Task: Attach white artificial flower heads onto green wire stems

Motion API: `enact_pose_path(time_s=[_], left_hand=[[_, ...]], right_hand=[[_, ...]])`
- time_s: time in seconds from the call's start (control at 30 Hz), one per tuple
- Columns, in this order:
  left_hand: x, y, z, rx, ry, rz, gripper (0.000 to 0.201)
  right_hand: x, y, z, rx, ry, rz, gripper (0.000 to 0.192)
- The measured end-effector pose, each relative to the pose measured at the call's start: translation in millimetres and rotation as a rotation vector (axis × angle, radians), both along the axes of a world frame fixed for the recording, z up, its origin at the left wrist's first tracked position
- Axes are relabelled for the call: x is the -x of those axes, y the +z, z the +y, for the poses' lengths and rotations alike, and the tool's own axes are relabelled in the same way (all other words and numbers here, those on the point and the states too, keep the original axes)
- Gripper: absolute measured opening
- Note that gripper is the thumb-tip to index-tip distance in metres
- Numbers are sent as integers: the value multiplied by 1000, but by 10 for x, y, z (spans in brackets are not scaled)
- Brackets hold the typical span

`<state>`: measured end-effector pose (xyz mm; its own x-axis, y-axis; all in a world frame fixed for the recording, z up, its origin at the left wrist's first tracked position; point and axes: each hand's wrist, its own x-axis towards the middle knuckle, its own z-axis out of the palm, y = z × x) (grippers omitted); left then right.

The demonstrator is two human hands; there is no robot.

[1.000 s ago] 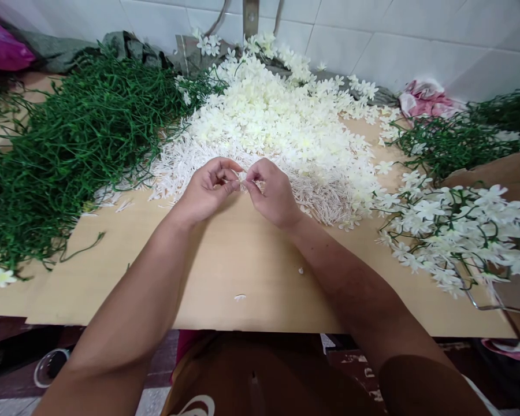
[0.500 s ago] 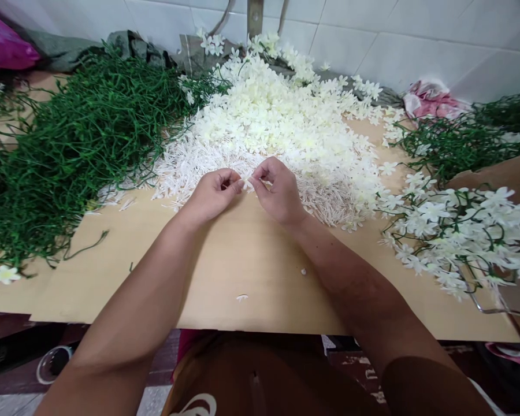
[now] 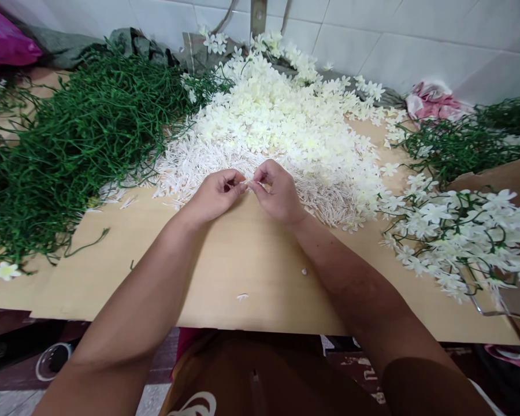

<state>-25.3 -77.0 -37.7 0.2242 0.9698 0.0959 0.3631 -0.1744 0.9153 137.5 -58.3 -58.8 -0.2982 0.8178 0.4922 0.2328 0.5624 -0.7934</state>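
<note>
My left hand and my right hand meet fingertip to fingertip over the front edge of a white pile. Both are closed in a pinch on a small white artificial flower piece, mostly hidden by the fingers. Just beyond them lie many thin white plastic stamens, heaped across the board. Behind these rises a large mound of loose cream-white artificial flower heads. Green plastic stems form a big tangled heap on the left.
Finished-looking white flowers on green stems lie at the right, beside more green stems. A cardboard sheet covers the table, with a few white scraps on it. White tiled wall stands behind; a pink bag sits far left.
My fingertips have drawn slightly closer together, and less of the white piece between them shows. The view has shifted a little; the piles look the same.
</note>
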Motion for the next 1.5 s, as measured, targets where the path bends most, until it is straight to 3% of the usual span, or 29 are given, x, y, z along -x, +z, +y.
enact_pose_path(time_s=[0.1, 0.2, 0.4, 0.53, 0.8, 1.07, 1.3, 1.5], left_hand=[[8, -3, 6, 61, -30, -78, 16], [-4, -8, 14, 81, 28, -183, 11], [-52, -39, 34, 77, 100, -324, 12], [-55, -19, 28, 45, 116, -332, 11], [-36, 71, -35, 119, 7, -414, 5], [-18, 41, -12, 107, 54, -362, 1], [-18, 125, -31, 131, 17, -488, 3], [-25, 105, -45, 125, 23, -430, 8]], right_hand=[[-18, -2, 41, 156, 25, 117, 21], [-44, 27, 73, 277, 33, 218, 30], [-32, 73, 55, 398, 77, 363, 37], [-1, 68, 34, 411, 89, 363, 39], [-19, 145, -24, 468, 106, 295, 42], [38, 208, -90, 548, 46, 249, 41], [46, 279, -112, 776, 166, 498, 45], [61, 273, -135, 994, 235, 374, 46]])
